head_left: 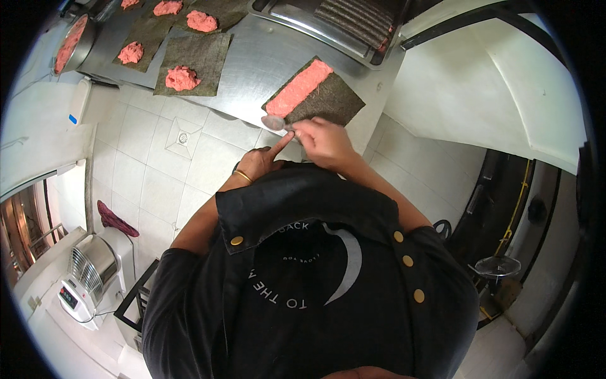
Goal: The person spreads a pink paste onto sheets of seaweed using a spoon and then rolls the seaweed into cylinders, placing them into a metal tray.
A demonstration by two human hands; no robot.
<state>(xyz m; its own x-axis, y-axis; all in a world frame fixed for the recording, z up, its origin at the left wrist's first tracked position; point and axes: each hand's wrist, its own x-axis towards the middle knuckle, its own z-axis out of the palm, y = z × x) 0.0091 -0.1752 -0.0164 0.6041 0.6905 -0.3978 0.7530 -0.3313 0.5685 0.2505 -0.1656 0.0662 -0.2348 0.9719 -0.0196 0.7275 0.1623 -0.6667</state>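
My right hand (324, 143) is closed around the handle of a metal spoon (273, 122). The spoon's bowl is at the near end of a pink paste strip (297, 90), which is spread along the left side of a dark seaweed sheet (338, 101). That sheet lies at an angle near the front edge of the steel table (246, 69). Just left of the right hand is my left hand (255, 164), its index finger stretched toward the spoon and nothing seen in it. Its other fingers are partly hidden.
Farther left, more seaweed sheets (215, 60) bear pink paste lumps (182, 78). A metal bowl of pink paste (77, 44) stands at the far left. At the back right, a metal tray (303, 29) holds dark rolls (353, 24). A machine with a metal drum (91, 265) stands lower left.
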